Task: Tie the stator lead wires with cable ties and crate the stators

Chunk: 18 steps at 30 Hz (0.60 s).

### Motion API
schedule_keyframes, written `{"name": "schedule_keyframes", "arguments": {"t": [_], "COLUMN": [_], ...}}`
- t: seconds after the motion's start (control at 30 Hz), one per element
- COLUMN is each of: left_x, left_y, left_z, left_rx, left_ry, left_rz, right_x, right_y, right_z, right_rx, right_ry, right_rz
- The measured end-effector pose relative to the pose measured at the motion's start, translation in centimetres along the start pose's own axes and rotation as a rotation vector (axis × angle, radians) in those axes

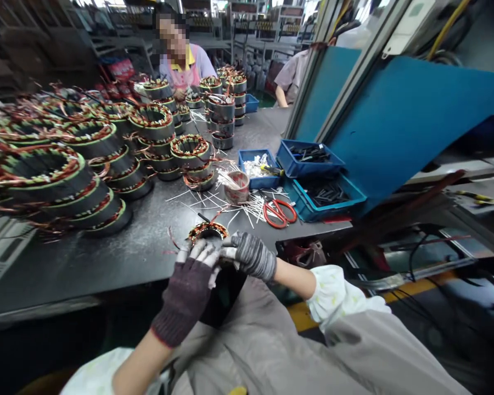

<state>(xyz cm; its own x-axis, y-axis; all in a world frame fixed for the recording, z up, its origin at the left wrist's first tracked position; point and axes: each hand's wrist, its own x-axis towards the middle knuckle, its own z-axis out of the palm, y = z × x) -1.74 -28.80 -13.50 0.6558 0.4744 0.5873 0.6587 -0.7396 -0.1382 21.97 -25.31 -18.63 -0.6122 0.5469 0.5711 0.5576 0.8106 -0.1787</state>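
A ring-shaped motor stator (208, 226) with copper windings rests at the near edge of the table, a black sleeve sticking up from its far side. My left hand (191, 280), in a dark purple glove with whitish fingertips, is closed over its near left rim. From the right, my right hand (251, 255), in a grey striped glove, has its fingers bent at the near right rim. The two hands' fingertips meet there and hide the stator's near side. Whether they pinch a wire or thin tie between them cannot be made out.
Stacked stators (53, 170) crowd the table's left. Beyond my stator are a round tub (236, 189), white sticks, red-handled scissors (279, 213) and blue bins (310, 158) of small parts. A blue panel (411, 120) rises at right. A co-worker (187, 63) sits opposite.
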Motion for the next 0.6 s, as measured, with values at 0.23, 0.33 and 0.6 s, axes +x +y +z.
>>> {"name": "schedule_keyframes", "arguments": {"t": [0.23,0.33,0.6], "left_x": [0.2,0.5,-0.1], "left_y": [-0.8,-1.4,-0.4], "left_z": [2.4,2.4,2.3], "left_rx": [-0.152,-0.151,-0.086], "left_ry": [0.046,0.026,-0.032], "left_rz": [-0.095,-0.115,-0.156], "right_x": [0.1,0.6,5.7], "right_y": [0.5,1.7,10.7], "right_z": [0.8,-0.8,-4.8], "right_rx": [0.155,0.331,0.095], "right_ry": [0.048,0.126,0.358], "right_rz": [0.074,0.169,0.638]}}
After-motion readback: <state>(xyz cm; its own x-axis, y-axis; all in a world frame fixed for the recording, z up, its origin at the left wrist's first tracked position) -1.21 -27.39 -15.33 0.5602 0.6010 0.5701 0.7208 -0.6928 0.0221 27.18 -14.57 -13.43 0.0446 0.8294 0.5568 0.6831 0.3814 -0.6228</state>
